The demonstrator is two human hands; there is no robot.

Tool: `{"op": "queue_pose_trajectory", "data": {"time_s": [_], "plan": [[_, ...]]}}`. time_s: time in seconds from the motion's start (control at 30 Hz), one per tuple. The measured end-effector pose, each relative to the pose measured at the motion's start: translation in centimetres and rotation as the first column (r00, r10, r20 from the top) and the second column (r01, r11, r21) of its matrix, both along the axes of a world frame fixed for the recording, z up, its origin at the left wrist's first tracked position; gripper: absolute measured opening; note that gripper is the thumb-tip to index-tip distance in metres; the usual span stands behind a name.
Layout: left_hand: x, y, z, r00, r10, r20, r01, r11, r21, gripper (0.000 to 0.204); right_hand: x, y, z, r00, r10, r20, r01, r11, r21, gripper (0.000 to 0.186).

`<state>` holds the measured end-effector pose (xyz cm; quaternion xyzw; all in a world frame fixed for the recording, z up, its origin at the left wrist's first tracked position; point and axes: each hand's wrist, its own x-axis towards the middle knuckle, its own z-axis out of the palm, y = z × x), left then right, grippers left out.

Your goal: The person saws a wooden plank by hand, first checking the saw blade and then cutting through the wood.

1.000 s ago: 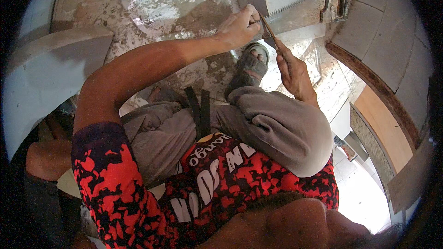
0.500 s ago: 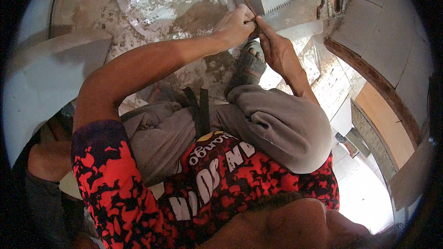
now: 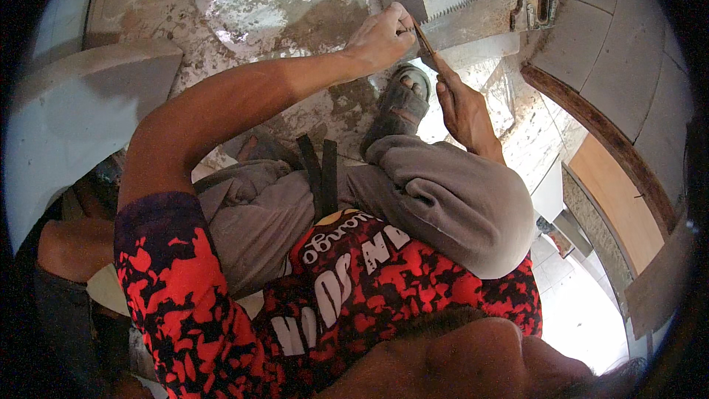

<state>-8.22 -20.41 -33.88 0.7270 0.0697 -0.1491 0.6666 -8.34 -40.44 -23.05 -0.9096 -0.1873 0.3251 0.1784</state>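
Note:
A handsaw point(image 3: 473, 21) lies across the top of the view, its teeth upward and its dark handle point(image 3: 535, 3) to the right. My left hand point(image 3: 378, 38) is closed at the saw's left end, its fingers pinched at the tip of a thin brownish file point(image 3: 428, 46). The other end of that file is in my right hand point(image 3: 467, 111), closed around it below the blade. The file slants across the saw's edge. What else lies within my left fingers is hidden.
My sandalled foot point(image 3: 406, 96) rests just below the saw. Under it is a stained, whitish-grey floor point(image 3: 258, 29). A pale curved panel point(image 3: 88, 103) stands at the left. On the right are grey tiles point(image 3: 613, 37) with a brown wooden edge point(image 3: 591, 122). Another person's arm point(image 3: 74, 251) shows lower left.
My right hand has moved away from my left, down and to the right, so more of the file shows between them. My left hand has shifted slightly right.

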Motion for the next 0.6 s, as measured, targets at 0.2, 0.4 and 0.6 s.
{"op": "queue_pose_trajectory", "data": {"time_s": [0.2,0.4,0.6], "plan": [[-0.7,0.6,-0.1,0.996,0.052,-0.067,-0.047,0.997,0.068,0.032,-0.5,-0.3,-2.4,0.994,0.089,0.062,-0.088,0.996,-0.027,0.048],[0.4,-0.3,1.2,0.996,-0.023,-0.089,0.027,0.998,0.048,0.035,2.7,3.0,-1.8,0.997,0.037,0.073,-0.039,0.999,0.022,0.047],[0.0,0.2,0.0,1.000,0.017,-0.022,-0.015,0.997,0.075,0.034,1.4,1.6,-0.2,0.997,-0.012,0.080,0.000,0.990,0.140,0.047]]}}
